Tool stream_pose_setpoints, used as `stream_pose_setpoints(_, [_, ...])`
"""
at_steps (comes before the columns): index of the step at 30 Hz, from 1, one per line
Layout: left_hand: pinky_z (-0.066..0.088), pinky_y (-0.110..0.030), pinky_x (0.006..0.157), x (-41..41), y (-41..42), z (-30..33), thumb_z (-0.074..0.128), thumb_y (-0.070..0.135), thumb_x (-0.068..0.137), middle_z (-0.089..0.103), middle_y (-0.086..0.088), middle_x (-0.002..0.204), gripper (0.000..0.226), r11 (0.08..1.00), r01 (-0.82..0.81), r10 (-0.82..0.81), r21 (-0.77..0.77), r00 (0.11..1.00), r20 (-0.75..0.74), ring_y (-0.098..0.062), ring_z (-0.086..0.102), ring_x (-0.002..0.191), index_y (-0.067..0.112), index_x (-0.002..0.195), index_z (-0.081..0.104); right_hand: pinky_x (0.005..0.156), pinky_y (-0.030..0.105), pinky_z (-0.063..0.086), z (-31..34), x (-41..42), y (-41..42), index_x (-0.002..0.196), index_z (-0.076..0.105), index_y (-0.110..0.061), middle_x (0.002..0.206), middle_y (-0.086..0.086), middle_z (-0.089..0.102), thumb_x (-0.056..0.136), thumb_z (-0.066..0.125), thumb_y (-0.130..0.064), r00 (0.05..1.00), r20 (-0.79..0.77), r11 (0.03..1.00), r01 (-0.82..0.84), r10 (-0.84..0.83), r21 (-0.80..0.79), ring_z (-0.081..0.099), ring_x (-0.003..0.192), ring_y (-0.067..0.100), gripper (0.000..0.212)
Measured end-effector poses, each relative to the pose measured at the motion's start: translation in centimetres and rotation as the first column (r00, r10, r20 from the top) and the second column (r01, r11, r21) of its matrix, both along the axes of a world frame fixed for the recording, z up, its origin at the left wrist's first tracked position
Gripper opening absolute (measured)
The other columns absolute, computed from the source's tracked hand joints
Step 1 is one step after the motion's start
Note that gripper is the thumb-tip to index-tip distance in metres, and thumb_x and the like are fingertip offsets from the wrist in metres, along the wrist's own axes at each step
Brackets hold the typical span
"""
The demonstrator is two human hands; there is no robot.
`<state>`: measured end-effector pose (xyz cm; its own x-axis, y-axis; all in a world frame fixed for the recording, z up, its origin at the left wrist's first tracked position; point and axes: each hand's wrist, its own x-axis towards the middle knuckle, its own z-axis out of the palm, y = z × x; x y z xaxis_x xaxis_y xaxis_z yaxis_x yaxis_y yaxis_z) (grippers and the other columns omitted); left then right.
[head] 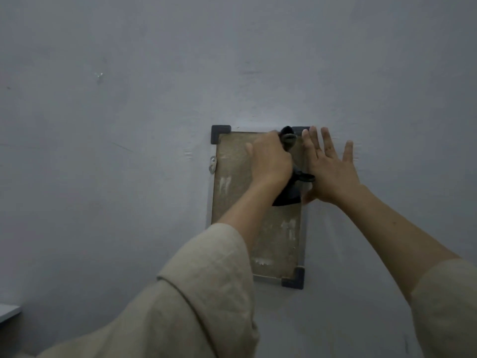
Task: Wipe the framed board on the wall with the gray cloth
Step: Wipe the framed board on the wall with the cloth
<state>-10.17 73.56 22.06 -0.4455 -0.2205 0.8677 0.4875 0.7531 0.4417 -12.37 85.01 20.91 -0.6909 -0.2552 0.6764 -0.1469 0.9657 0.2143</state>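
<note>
A tall framed board [232,192] with a brown, streaked face and dark corner caps hangs on the wall. My left hand [269,158] grips a bunched dark gray cloth [287,195] against the board's upper right part; cloth ends stick out above and below the fist. My right hand [329,167] lies flat with its fingers spread, pressing on the board's right edge and the wall beside it. The board's lower left corner is hidden by my left sleeve.
The gray wall [129,151] fills the view. A small metal hanger tab [212,164] sticks out at the board's left edge. A white ledge corner [7,311] shows at the far lower left.
</note>
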Motion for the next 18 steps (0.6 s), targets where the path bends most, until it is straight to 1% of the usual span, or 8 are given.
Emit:
stream_pose_setpoints(2, [0.044,-0.041,0.094,0.4,-0.6,0.3,0.045,0.001,0.088,0.066,-0.016,0.104,0.024,0.995,0.017,-0.013,-0.102,0.999,0.033,-0.031,0.057,0.099,0.004,0.104,0.063,0.109,0.06,-0.006,0.0,0.1,0.0,0.142,-0.028,-0.01,0.152,0.004,-0.03,0.062,0.079,-0.05,1.0,0.0,1.0,-0.005,0.005,-0.002,-0.028,0.138,0.024,0.139])
stream_pose_setpoints(4, [0.046,-0.038,0.091,0.7,-2.6,1.0,0.045,0.002,0.087,0.067,-0.017,0.106,0.028,0.994,-0.02,0.023,-0.111,0.999,0.024,-0.033,0.058,0.1,0.005,0.106,0.065,0.109,0.06,-0.006,0.1,0.1,0.2,0.142,-0.028,-0.011,0.152,0.004,-0.029,0.061,0.08,-0.051,1.0,-0.011,1.0,-0.006,0.006,0.001,-0.028,0.138,0.023,0.141])
stream_pose_setpoints(6, [0.044,-0.035,0.09,0.4,-5.4,1.9,0.043,0.001,0.087,0.066,-0.017,0.109,0.028,0.991,-0.136,0.136,-0.017,0.991,-0.017,-0.033,0.057,0.104,0.006,0.105,0.064,0.109,0.06,-0.006,0.2,0.0,0.3,0.142,-0.028,-0.01,0.152,0.004,-0.029,0.06,0.08,-0.052,1.0,-0.018,1.0,0.001,0.0,0.001,-0.028,0.138,0.023,0.141])
stream_pose_setpoints(8, [0.04,-0.033,0.084,-0.2,-7.2,2.0,0.039,0.002,0.088,0.065,-0.017,0.108,0.028,0.968,-0.218,0.219,0.121,0.976,0.004,-0.035,0.054,0.107,0.007,0.102,0.062,0.109,0.061,-0.005,0.2,-0.1,0.3,0.142,-0.028,-0.009,0.152,0.005,-0.03,0.061,0.079,-0.052,1.0,-0.019,1.0,0.009,-0.009,0.006,-0.028,0.138,0.023,0.141])
stream_pose_setpoints(10, [0.04,-0.034,0.086,-0.4,-6.5,1.1,0.039,0.001,0.09,0.062,-0.016,0.114,0.03,0.967,-0.216,0.214,0.138,0.976,0.032,-0.035,0.051,0.112,0.009,0.109,0.061,0.109,0.061,-0.005,0.1,-0.1,0.1,0.142,-0.028,-0.008,0.152,0.006,-0.03,0.061,0.079,-0.052,1.0,-0.021,1.0,0.015,-0.015,0.014,-0.028,0.138,0.024,0.141])
stream_pose_setpoints(13, [0.041,-0.035,0.096,-0.2,-3.9,-0.4,0.047,0.0,0.088,0.062,-0.012,0.12,0.035,0.995,-0.085,0.084,-0.052,0.996,-0.021,-0.029,0.053,0.113,0.009,0.12,0.059,0.109,0.06,-0.005,0.0,0.0,0.1,0.142,-0.028,-0.009,0.152,0.005,-0.029,0.06,0.079,-0.053,0.999,-0.031,1.0,0.019,-0.019,0.008,-0.027,0.138,0.024,0.141])
stream_pose_setpoints(16, [0.042,-0.031,0.092,0.8,-3.4,-0.9,0.051,0.002,0.088,0.065,-0.011,0.116,0.032,0.971,0.062,-0.06,-0.231,0.998,0.019,-0.025,0.056,0.11,0.008,0.118,0.061,0.109,0.059,-0.006,0.0,0.3,0.4,0.142,-0.027,-0.011,0.152,0.004,-0.029,0.059,0.079,-0.054,0.999,-0.043,1.0,0.0,0.0,0.003,-0.028,0.138,0.023,0.141])
stream_pose_setpoints(18, [0.04,-0.027,0.09,1.5,-3.8,-1.6,0.052,0.001,0.088,0.065,-0.011,0.117,0.031,0.955,0.105,-0.101,-0.279,0.994,0.03,-0.024,0.056,0.11,0.006,0.117,0.062,0.109,0.059,-0.007,0.1,0.5,0.6,0.143,-0.026,-0.012,0.152,0.003,-0.028,0.059,0.079,-0.055,0.999,-0.048,1.0,-0.022,0.022,0.003,-0.028,0.138,0.023,0.141])
